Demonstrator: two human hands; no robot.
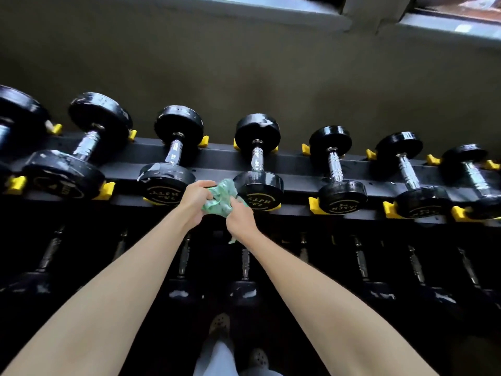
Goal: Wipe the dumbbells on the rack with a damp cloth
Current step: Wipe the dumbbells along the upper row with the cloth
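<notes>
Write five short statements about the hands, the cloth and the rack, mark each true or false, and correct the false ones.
1. Both the left hand and the right hand grip the green cloth. True.
2. The cloth lies spread flat over a dumbbell handle. False: it is bunched up between the hands, in front of the rack's front rail.
3. The rack's cradles are yellow. True.
4. The top-row dumbbells stand on end. False: they lie on their sides across the rails.
5. A second row of dumbbells sits lower down. True.
</notes>
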